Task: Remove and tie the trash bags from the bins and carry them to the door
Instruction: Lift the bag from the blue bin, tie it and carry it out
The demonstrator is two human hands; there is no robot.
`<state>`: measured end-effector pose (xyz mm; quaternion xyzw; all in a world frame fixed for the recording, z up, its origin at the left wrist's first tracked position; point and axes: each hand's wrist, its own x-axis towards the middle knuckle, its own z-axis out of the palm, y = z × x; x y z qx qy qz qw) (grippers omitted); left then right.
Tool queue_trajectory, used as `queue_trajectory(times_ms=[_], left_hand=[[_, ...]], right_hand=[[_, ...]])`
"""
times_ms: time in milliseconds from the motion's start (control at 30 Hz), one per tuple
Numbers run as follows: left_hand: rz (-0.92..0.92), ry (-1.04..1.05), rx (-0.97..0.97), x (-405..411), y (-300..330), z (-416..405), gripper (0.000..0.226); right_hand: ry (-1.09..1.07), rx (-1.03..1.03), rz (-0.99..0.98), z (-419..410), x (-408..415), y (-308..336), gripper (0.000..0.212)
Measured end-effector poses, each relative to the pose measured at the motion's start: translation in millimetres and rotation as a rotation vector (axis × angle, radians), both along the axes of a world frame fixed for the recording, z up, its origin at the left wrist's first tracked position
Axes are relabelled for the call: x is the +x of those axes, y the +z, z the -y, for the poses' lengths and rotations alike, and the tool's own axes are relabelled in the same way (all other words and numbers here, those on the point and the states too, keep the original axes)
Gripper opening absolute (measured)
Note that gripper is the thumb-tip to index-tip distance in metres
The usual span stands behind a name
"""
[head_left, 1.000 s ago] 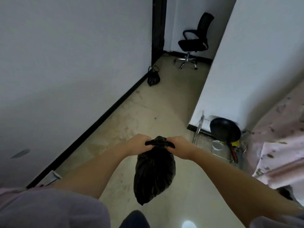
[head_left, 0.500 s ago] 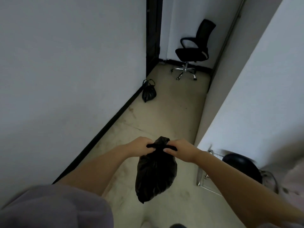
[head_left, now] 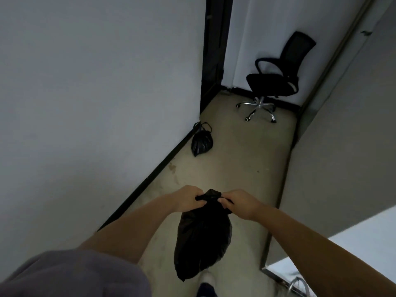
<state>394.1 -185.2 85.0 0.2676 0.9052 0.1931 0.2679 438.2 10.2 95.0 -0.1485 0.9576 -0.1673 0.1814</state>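
On our left runs a plain white wall with a black baseboard along the stained beige floor. Our left hand and right hand are both closed on the neck of a black trash bag, hanging above the floor. Farther ahead, a second tied bag lies against the baseboard near a dark doorway, and to the right a black office chair stands at the corridor's end.

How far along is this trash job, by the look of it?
One tied black bag already sits on the floor by the dark doorway. A second black bag hangs between the left hand and right hand, which grip its gathered top. It is not yet set down beside the first.
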Motion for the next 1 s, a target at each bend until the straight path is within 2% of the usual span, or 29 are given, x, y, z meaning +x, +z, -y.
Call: queue_trajectory(times_ms=[167,567,667,867,1000], left_hand=[[0.048,0.101,0.023,-103.0,-4.6,-15.0,0.026],[0.087,0.059,-0.046,-364.2,-38.4,-45.9,0.018],[0.100,0.073,-0.057,-423.2,-40.3,-46.3,0.016],[0.164,0.202,-0.046,-514.7,-69.4,-14.0,0.034],[0.101,0.292,-0.136,-578.7,-110.0,28.9,0.034]], right_hand=[[0.036,-0.032,0.030,-16.6,-114.9,2.8,0.037],[0.030,-0.025,0.079,-40.8,-372.5,-26.3,0.035],[-0.017,-0.091,0.079,-37.8,-427.7,-34.6,0.039],[-0.003,-0.125,0.220,-18.4,-524.1,-77.3,0.038],[0.023,-0.134,0.318,-1.9,-593.8,-130.0,0.040]])
